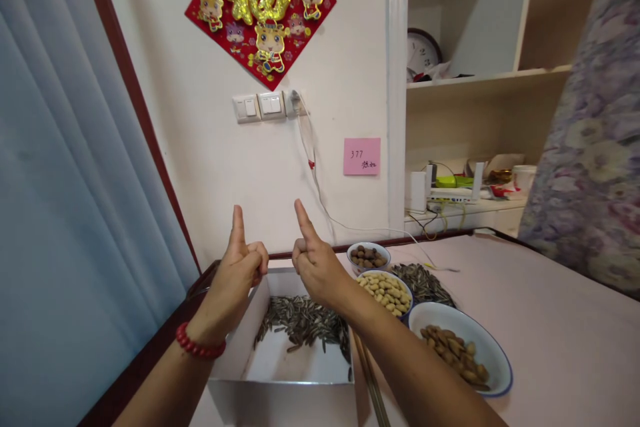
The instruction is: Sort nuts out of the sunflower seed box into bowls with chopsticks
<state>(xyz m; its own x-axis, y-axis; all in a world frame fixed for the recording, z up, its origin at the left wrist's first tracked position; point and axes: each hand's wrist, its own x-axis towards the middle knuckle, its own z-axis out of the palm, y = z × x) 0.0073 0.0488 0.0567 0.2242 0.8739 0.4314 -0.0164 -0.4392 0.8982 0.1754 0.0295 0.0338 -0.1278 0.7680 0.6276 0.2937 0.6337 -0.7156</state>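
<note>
My left hand is raised above the left side of a white box, its index finger pointing up and the other fingers curled. Over the box's right side my right hand makes the same sign, index finger up. Neither hand holds anything. Striped sunflower seeds lie inside the box, mostly toward the back and right; part of them is hidden by my right hand. A pair of chopsticks rests along the box's right side, partly beneath my right forearm.
Right of the box stand a bowl of round brown nuts, a bowl of peanuts and an oval dish with brown almond-like nuts. A pile of sunflower seeds lies on the table. A white cable hangs behind.
</note>
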